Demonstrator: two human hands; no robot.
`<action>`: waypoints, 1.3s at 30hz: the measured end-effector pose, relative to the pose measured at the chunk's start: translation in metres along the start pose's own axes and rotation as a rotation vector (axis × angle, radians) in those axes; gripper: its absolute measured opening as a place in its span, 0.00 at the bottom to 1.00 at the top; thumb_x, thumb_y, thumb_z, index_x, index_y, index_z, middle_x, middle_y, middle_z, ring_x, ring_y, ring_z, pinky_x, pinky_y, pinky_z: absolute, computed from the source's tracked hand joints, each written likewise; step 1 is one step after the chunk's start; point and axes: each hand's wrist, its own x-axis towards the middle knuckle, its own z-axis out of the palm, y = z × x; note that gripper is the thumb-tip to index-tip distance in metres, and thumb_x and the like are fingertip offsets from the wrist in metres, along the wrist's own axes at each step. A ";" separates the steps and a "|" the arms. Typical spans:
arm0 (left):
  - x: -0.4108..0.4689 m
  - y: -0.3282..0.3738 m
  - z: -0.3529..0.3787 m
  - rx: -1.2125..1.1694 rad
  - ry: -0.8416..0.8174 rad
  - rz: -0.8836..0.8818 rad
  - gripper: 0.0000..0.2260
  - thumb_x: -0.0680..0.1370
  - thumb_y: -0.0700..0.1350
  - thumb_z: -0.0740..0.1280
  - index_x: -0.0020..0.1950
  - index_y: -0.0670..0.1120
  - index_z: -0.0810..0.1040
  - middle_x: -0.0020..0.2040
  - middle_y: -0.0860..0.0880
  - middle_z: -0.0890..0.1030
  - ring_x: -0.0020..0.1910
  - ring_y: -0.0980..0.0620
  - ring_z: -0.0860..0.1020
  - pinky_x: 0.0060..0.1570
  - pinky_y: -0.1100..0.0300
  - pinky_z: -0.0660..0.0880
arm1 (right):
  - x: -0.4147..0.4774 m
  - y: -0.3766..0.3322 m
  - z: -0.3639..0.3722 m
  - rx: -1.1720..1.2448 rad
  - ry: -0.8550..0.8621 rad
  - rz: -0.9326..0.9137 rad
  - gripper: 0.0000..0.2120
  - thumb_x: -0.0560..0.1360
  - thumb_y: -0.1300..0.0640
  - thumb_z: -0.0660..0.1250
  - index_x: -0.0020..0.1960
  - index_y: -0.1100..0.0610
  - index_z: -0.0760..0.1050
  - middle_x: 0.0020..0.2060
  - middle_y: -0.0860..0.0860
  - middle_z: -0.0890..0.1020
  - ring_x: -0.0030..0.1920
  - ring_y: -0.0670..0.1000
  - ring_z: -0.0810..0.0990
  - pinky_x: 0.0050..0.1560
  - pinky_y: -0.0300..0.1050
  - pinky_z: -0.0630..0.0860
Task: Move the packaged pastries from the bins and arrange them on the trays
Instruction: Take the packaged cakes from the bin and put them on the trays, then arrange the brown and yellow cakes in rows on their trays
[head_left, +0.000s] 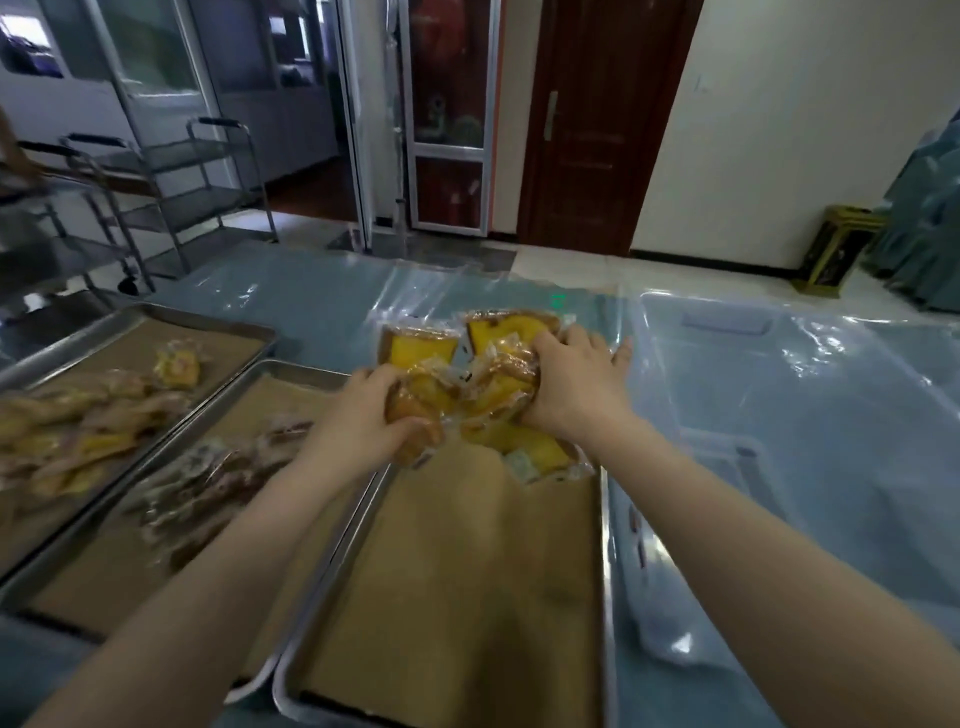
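Note:
A pile of clear-wrapped yellow pastries (467, 384) is held between both hands over the far end of the nearest tray (467, 597), a metal tray lined with brown paper. My left hand (363, 415) grips the pile's left side with curled fingers. My right hand (571, 384) grips its right side from above. The middle tray (291, 374) holds several dark wrapped pastries (218, 478). Several yellow wrapped pastries (78, 421) lie on the left tray (156, 317).
A clear plastic bin (779, 415) stands to the right of the nearest tray on the blue-covered table. Metal trolleys (156, 197) stand at the back left. Beyond the table are a brown door (587, 130) and a small gold bin (836, 249).

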 end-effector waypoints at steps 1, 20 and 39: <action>-0.004 -0.011 0.008 -0.021 -0.068 -0.012 0.20 0.70 0.50 0.73 0.59 0.50 0.74 0.53 0.50 0.75 0.51 0.49 0.76 0.52 0.52 0.74 | -0.003 -0.003 0.011 -0.009 -0.069 0.022 0.23 0.63 0.42 0.72 0.53 0.48 0.68 0.56 0.54 0.72 0.64 0.61 0.68 0.68 0.74 0.46; 0.013 -0.096 0.101 -0.196 -0.412 -0.117 0.17 0.79 0.41 0.63 0.64 0.57 0.72 0.76 0.48 0.57 0.71 0.53 0.65 0.58 0.70 0.62 | -0.003 -0.009 0.170 -0.007 -0.359 -0.046 0.45 0.73 0.46 0.68 0.76 0.46 0.39 0.76 0.51 0.38 0.74 0.57 0.32 0.66 0.67 0.30; -0.009 -0.305 -0.115 -0.432 0.157 -0.271 0.14 0.71 0.42 0.74 0.52 0.57 0.77 0.45 0.63 0.80 0.46 0.69 0.77 0.42 0.73 0.72 | 0.086 -0.296 0.216 0.312 -0.288 -0.317 0.25 0.75 0.49 0.66 0.70 0.49 0.67 0.72 0.50 0.66 0.73 0.52 0.59 0.73 0.48 0.56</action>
